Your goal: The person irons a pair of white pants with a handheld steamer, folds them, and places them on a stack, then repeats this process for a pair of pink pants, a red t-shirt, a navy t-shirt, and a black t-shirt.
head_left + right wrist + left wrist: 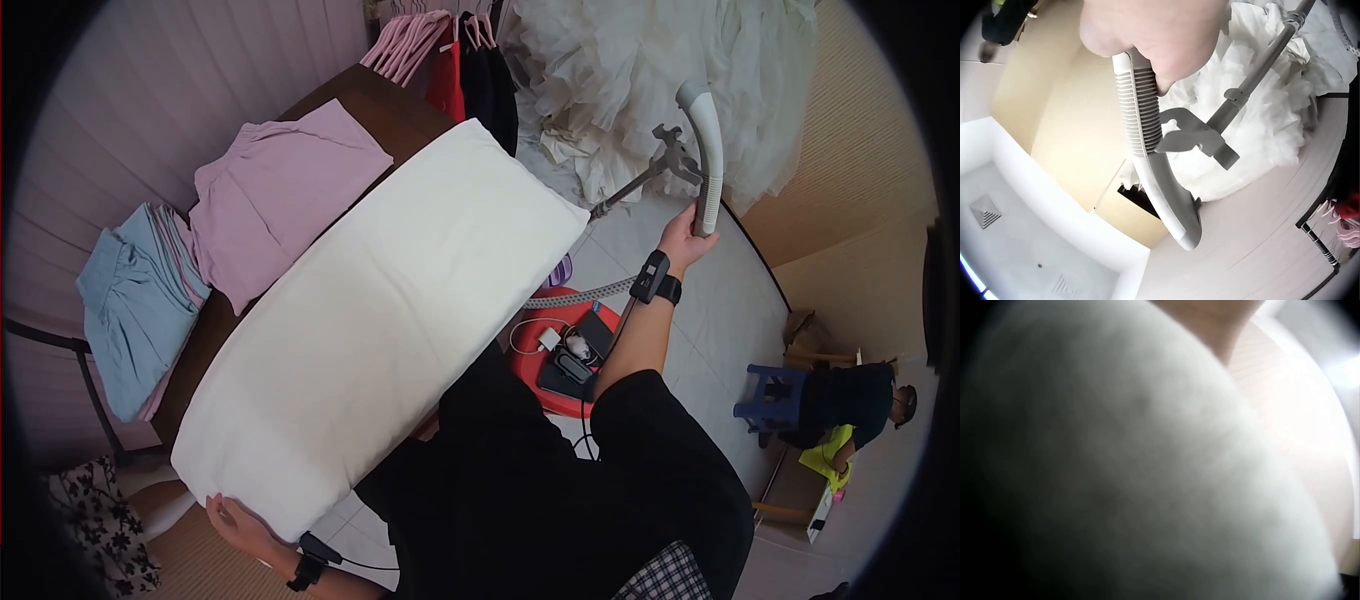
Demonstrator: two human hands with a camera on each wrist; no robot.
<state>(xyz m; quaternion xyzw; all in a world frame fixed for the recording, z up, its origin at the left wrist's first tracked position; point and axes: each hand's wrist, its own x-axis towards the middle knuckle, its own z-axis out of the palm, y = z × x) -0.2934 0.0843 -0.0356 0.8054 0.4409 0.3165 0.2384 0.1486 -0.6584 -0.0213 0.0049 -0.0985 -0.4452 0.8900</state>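
Note:
My right hand [686, 240] grips the ribbed handle of a white and grey garment steamer head [706, 150], held up at the right; the right wrist view shows the fingers round its ribbed part. Close beside it is a grey forked holder [1194, 134] on a metal pole [1260, 69]. At the lower left, my left hand [240, 530] touches the near end of a long white padded ironing board [370, 270], fingers bent at its edge; whether they pinch it I cannot tell. In the left wrist view, a blurred pale surface [1135, 456] fills most of the picture.
Beyond the board, folded pink clothes [290, 185] and blue clothes [140, 310] lie on a dark table [385, 110]. A red stool [530, 365] carries devices and cables, near the steamer hose [590, 295]. White tulle [640, 60] hangs behind. A seated person [850, 395] is at right.

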